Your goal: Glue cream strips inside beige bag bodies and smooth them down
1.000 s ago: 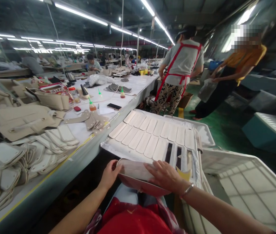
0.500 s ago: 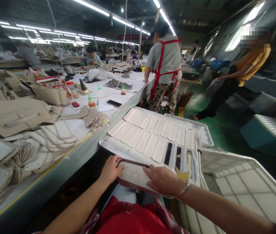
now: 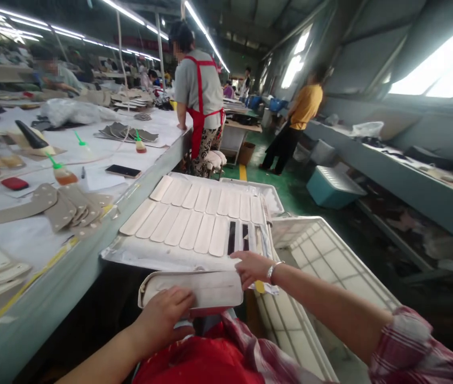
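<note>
On my lap lies a flat cream oblong piece [image 3: 206, 288] with a red underside and a dark rim. My left hand [image 3: 162, 317] lies over its near left part, fingers curled on it and holding it down. My right hand [image 3: 252, 266] reaches past the piece's far right corner, fingers stretched out flat at the front edge of a white board [image 3: 162, 256]. That board carries two rows of cream strips [image 3: 194, 218] and two dark strips [image 3: 231, 237]. A metal bracelet sits on my right wrist.
A long worktable [image 3: 42, 250] on the left holds stacked beige cut parts [image 3: 62, 205], glue bottles [image 3: 60, 172] and a phone [image 3: 122, 170]. White crates [image 3: 330, 261] stand at my right. A person in a red apron [image 3: 199, 96] stands at the table; another in yellow [image 3: 298, 120] walks the green aisle.
My view swung to the right. My right hand slid off the cream piece to the board's front edge. My left hand moved from the piece's left end onto its top.
</note>
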The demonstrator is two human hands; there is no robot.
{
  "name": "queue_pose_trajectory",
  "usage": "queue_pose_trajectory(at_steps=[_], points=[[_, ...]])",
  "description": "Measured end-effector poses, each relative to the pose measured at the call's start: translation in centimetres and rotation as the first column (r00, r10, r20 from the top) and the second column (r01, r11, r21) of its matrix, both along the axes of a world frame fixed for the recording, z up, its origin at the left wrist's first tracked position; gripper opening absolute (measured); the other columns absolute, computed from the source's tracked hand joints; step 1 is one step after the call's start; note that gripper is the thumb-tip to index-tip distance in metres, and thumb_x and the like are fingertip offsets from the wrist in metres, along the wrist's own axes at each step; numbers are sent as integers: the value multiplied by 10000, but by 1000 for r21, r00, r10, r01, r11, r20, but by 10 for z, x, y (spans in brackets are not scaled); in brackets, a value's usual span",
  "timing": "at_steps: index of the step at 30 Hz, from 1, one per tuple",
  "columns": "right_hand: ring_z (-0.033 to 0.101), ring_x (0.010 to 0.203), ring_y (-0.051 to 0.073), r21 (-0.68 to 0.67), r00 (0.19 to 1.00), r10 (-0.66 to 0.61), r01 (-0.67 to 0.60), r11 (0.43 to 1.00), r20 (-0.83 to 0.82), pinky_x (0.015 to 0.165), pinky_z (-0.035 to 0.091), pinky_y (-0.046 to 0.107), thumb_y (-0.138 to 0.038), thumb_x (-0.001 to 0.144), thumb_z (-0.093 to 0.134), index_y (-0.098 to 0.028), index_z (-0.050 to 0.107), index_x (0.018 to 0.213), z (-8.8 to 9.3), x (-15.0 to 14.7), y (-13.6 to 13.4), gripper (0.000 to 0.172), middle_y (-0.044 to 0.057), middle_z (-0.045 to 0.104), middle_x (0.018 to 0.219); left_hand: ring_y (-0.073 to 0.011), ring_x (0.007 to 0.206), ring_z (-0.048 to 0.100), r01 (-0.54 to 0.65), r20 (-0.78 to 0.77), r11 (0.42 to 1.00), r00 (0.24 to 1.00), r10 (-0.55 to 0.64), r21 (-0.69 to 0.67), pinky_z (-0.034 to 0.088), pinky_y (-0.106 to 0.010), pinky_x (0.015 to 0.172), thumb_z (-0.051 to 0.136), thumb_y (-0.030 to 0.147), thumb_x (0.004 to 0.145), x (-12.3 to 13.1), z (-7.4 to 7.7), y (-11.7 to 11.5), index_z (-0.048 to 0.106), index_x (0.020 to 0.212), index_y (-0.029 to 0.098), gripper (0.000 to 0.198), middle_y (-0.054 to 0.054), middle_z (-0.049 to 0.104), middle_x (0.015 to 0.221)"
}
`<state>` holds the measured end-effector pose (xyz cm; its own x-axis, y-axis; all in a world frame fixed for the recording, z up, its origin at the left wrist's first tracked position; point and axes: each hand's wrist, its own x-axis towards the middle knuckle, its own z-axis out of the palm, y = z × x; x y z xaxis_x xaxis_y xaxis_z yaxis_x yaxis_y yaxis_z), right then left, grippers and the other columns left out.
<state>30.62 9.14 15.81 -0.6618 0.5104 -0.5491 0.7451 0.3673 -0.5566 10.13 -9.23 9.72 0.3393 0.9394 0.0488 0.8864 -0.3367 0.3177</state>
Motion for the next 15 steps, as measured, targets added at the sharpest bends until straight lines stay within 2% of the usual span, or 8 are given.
queue_pose_trajectory(at_steps=[2,4,5,6,8,10,12,15], points=[[665,645,166,-215,990,-138,142,966,33,593,546,302,-99,836,361,-98,245,1309,-6,13,4,486,61,668,705,-275,1008,522,38,-6,999,999,-38,2,440,-400,847,590,479,758,-3,3,2,545,1124,204,460,-100,570,1150],[664,613,153,-431,955,-286,290,854,77,567,549,270,-109,817,436,-108,183,1325,-11,18,6,567,27,655,647,-276,1007,528,82,-10,997,997,-82,-4,444,-400,847,557,492,776,-5,5,5,550,1121,204,449,-99,580,1140],[661,597,148,-497,940,-323,333,801,109,555,547,256,-116,808,466,-117,160,1334,-14,19,7,608,15,650,629,-279,1010,529,98,-13,995,995,-98,-6,446,-401,846,549,486,782,-6,6,6,545,1131,206,448,-99,581,1141],[655,569,144,-523,936,-323,348,778,144,534,543,244,-123,804,484,-124,151,1340,-16,18,9,632,7,646,610,-282,1017,529,109,-17,994,994,-109,-6,448,-404,846,549,476,780,-7,6,8,532,1153,211,458,-100,574,1155],[629,485,140,-490,949,-242,311,815,201,464,521,220,-155,807,499,-126,198,1337,-19,15,13,610,-10,625,550,-293,1062,512,121,-28,993,992,-121,-1,438,-419,870,566,450,763,-7,3,12,466,1237,227,533,-108,520,1245],[582,396,137,-442,956,-170,263,858,239,387,481,203,-212,801,538,-129,314,1297,-23,13,15,551,-38,573,464,-298,1107,488,147,-47,989,988,-147,-9,421,-433,899,590,419,737,-5,0,17,363,1322,255,649,-103,399,1373],[559,369,135,-440,957,-139,243,865,255,358,459,201,-252,788,566,-143,426,1224,-26,11,15,470,-44,547,435,-296,1104,487,187,-67,981,980,-190,-42,422,-434,897,610,389,711,-3,-2,24,298,1359,284,726,-82,296,1443],[567,414,122,-474,964,-92,206,856,251,404,477,217,-230,823,490,-190,467,1185,-27,11,11,365,-35,573,496,-298,1060,499,227,-78,970,969,-234,-86,437,-433,862,617,366,695,-1,-3,33,314,1351,292,727,-60,303,1443]])
